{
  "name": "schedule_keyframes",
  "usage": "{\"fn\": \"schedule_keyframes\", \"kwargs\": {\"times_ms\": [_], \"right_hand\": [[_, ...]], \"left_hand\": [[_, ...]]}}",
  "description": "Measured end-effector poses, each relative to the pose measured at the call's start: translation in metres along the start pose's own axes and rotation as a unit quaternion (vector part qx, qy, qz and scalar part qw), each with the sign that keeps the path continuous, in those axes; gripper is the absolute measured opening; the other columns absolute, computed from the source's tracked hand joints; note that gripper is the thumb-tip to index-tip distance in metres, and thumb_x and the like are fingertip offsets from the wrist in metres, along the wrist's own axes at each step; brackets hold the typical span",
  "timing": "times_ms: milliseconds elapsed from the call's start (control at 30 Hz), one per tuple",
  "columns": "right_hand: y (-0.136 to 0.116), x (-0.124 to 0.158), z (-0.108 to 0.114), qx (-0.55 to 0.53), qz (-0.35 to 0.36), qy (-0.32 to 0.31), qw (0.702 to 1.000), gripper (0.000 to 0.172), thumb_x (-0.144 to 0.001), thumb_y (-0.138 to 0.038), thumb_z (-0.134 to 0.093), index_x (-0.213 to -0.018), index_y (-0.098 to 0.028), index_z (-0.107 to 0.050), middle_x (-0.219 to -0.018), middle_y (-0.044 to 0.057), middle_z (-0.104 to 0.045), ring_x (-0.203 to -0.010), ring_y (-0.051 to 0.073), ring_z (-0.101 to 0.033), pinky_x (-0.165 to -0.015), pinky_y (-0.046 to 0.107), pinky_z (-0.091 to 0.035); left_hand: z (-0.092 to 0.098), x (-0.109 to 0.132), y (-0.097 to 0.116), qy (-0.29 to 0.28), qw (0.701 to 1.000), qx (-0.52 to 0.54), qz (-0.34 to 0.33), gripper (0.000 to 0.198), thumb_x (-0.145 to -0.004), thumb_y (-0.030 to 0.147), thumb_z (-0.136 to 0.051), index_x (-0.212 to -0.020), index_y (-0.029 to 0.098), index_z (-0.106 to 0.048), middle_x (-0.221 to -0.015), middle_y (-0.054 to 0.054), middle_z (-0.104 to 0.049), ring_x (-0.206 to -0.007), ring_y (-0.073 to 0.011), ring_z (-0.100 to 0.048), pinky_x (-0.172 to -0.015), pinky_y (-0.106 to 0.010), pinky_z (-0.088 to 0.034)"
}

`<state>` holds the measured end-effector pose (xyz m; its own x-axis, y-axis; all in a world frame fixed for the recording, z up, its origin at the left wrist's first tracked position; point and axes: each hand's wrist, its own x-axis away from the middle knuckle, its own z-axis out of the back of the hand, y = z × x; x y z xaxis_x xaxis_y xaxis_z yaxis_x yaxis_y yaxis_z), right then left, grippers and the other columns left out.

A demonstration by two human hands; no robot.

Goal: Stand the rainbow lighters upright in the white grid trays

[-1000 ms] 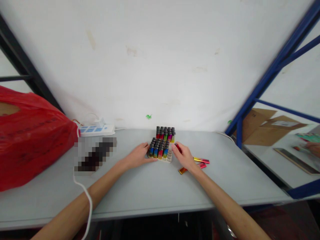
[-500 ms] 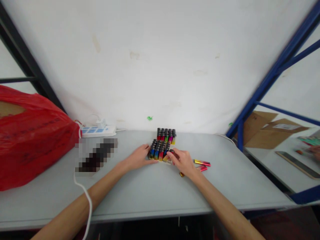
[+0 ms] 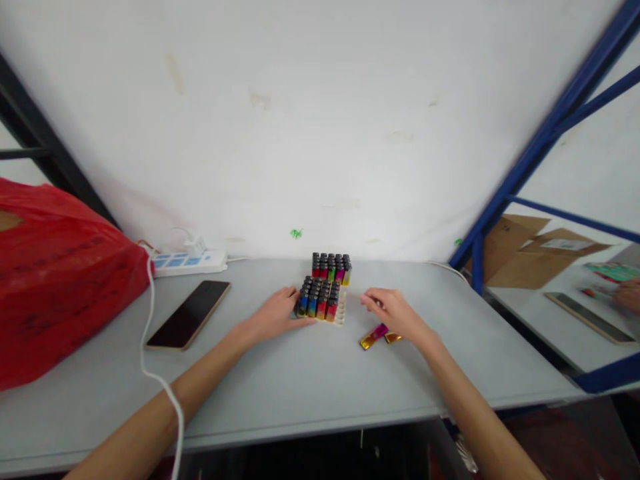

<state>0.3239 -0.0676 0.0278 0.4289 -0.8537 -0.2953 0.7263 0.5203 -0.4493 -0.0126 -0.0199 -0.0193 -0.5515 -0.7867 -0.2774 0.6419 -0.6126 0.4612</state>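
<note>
Several lighters with black tops and multicoloured bodies stand upright in rows in a pale slotted tray. The tray's right-hand slots show bare. My left hand grips the tray from its left side, thumb along the front edge and fingers at the back left corner. To the right of the tray, apart from it, my right hand hovers with loosely bent fingers and no lighter visible in them. Just below it on the table lie a purple-and-gold lighter and a gold one, partly covered by the hand.
Behind the tray stands a second block of upright lighters. To the left are a phone, a white cable, a power strip and a red bag. Beyond the blue frame, a person's hand shows near a cardboard box.
My right hand has moved right, away from the tray, over the loose lighters. Another red lighter now stands in the tray's front row. My left hand still holds the tray.
</note>
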Motion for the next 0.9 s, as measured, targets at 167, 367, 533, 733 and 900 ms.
{"fn": "schedule_keyframes", "kwargs": {"times_ms": [167,367,533,733,900], "right_hand": [[0.059,0.051,0.047,0.005,-0.082,0.008,0.997,0.044,-0.100,-0.060,-0.060,-0.113,-0.022,-0.078,-0.113,0.012,-0.077,-0.105,0.030,-0.071,-0.095,0.043,-0.055],[0.093,0.082,0.053,-0.032,-0.099,-0.037,0.994,0.049,-0.094,-0.068,-0.064,-0.107,-0.024,-0.080,-0.114,0.013,-0.077,-0.107,0.032,-0.071,-0.100,0.049,-0.055],[0.098,0.073,0.045,-0.117,-0.137,-0.007,0.984,0.050,-0.090,-0.072,-0.069,-0.101,-0.023,-0.074,-0.105,0.010,-0.076,-0.090,0.028,-0.070,-0.079,0.041,-0.059],[0.079,0.021,0.043,-0.335,-0.144,0.106,0.925,0.044,-0.081,-0.061,-0.086,-0.101,-0.024,-0.074,-0.101,0.007,-0.076,-0.100,0.025,-0.069,-0.090,0.037,-0.055],[0.034,-0.039,0.028,-0.542,-0.156,0.166,0.809,0.046,-0.074,-0.062,-0.090,-0.094,-0.026,-0.069,-0.102,0.003,-0.075,-0.093,0.020,-0.069,-0.082,0.033,-0.057]], "left_hand": [[-0.002,0.000,-0.003,-0.007,1.000,-0.021,0.015,0.067,-0.086,0.079,-0.069,-0.120,0.021,-0.072,-0.118,-0.012,-0.072,-0.110,-0.0344,-0.067,-0.104,-0.045,-0.053],[-0.001,-0.001,-0.002,-0.009,1.000,-0.024,0.010,0.063,-0.087,0.078,-0.069,-0.119,0.023,-0.072,-0.120,-0.012,-0.072,-0.111,-0.0341,-0.067,-0.106,-0.045,-0.053],[0.004,-0.001,0.010,-0.034,0.997,-0.064,0.026,0.063,-0.090,0.071,-0.069,-0.118,0.014,-0.071,-0.120,-0.018,-0.071,-0.113,-0.0376,-0.066,-0.107,-0.050,-0.053],[0.006,-0.001,0.012,-0.028,0.997,-0.075,0.024,0.061,-0.090,0.072,-0.069,-0.114,0.016,-0.071,-0.119,-0.017,-0.071,-0.113,-0.0365,-0.067,-0.105,-0.047,-0.054],[0.005,-0.001,0.010,-0.027,0.998,-0.058,0.024,0.064,-0.088,0.076,-0.069,-0.117,0.018,-0.070,-0.119,-0.016,-0.072,-0.111,-0.0368,-0.068,-0.103,-0.048,-0.055]]}}
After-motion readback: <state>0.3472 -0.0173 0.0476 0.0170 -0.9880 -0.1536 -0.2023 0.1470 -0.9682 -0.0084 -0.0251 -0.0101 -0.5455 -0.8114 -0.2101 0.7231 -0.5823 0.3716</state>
